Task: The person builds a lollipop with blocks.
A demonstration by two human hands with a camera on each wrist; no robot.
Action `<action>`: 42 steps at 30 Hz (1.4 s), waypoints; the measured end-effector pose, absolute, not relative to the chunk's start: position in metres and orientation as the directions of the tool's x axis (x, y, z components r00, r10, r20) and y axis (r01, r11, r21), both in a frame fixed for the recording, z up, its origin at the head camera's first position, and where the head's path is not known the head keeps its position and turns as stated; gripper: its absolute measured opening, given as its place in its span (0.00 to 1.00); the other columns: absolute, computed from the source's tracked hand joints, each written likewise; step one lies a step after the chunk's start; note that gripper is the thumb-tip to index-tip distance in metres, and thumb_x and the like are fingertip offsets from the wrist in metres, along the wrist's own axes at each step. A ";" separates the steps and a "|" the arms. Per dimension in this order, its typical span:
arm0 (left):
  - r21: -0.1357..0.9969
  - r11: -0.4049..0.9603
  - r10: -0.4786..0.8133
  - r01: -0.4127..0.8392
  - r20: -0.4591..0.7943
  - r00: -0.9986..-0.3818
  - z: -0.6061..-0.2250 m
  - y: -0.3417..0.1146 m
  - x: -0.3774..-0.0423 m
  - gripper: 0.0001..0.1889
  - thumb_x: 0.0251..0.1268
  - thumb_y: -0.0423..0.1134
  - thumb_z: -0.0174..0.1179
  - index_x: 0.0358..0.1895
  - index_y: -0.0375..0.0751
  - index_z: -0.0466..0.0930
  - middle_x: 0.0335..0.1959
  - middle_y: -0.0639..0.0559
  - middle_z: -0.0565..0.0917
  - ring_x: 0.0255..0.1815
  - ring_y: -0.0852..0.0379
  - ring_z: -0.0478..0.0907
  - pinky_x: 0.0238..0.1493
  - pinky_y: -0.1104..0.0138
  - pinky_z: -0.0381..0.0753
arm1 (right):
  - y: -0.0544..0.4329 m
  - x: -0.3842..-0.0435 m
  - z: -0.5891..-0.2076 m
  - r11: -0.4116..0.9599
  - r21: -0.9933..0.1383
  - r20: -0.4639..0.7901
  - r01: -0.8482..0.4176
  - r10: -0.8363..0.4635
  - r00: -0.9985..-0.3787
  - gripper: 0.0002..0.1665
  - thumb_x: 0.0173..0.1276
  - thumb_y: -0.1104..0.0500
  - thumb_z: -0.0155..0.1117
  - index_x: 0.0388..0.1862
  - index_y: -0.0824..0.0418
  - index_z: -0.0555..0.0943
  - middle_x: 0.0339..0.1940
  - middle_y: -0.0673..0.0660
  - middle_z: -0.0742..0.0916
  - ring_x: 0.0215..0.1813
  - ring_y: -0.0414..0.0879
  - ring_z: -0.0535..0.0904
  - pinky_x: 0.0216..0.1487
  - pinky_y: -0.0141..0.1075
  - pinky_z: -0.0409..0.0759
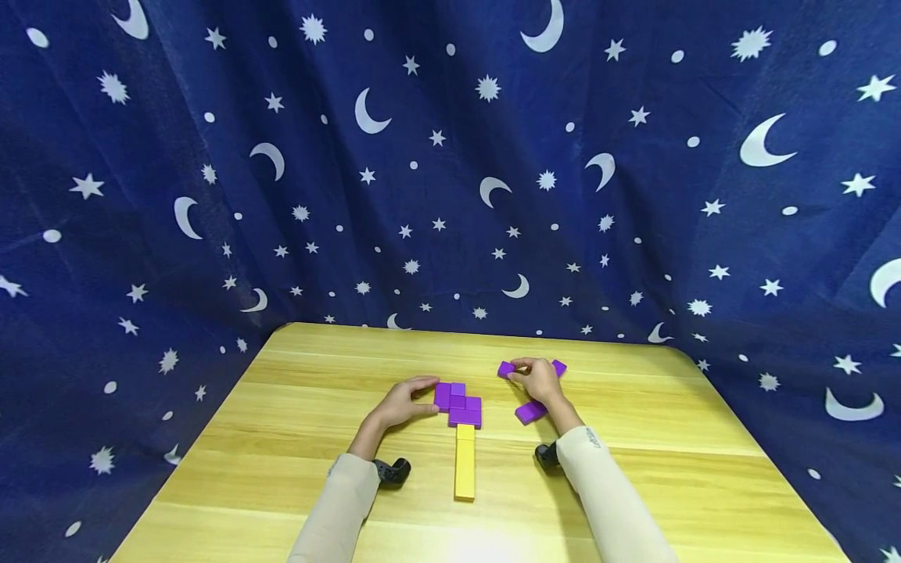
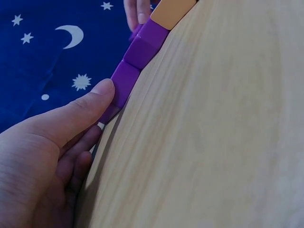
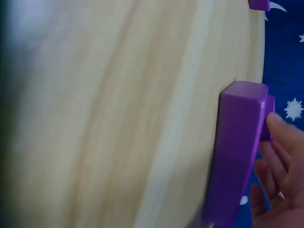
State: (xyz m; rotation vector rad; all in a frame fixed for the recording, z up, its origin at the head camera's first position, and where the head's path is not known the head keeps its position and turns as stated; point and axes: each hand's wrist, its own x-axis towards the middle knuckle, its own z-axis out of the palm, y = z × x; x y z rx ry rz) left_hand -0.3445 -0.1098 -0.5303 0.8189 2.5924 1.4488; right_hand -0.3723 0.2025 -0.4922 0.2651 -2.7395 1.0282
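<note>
My left hand [image 1: 400, 404] rests at the left side of a flat cluster of purple blocks [image 1: 464, 417], its thumb and forefinger at opposite ends of the leftmost purple block [image 1: 442, 396]. The left wrist view has the thumb against a purple block [image 2: 126, 80]. Farther right, my right hand [image 1: 542, 381] pinches a small purple block [image 1: 505, 369] between thumb and fingers. A longer purple block [image 3: 237, 147] lies nearer me, under the right wrist. Behind that hand another purple block [image 1: 559, 367] is partly hidden.
A column of yellow blocks [image 1: 464, 469] runs from the purple cluster toward me. Everything lies on a wood-grain table [image 1: 317, 438]. A dark blue curtain [image 1: 450, 195] with moons and stars hangs behind its far edge. Both wrists wear black devices [image 1: 394, 472].
</note>
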 end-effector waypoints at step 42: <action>0.792 0.429 0.479 0.435 0.208 -0.853 -0.530 -0.110 -0.345 0.33 0.54 0.47 0.66 0.64 0.39 0.68 0.63 0.46 0.69 0.64 0.49 0.64 0.63 0.61 0.65 | 0.159 -0.350 -0.491 0.632 -0.668 0.143 -0.393 -0.409 -0.901 0.16 0.58 0.62 0.67 0.47 0.64 0.83 0.41 0.58 0.86 0.38 0.45 0.79 0.41 0.37 0.78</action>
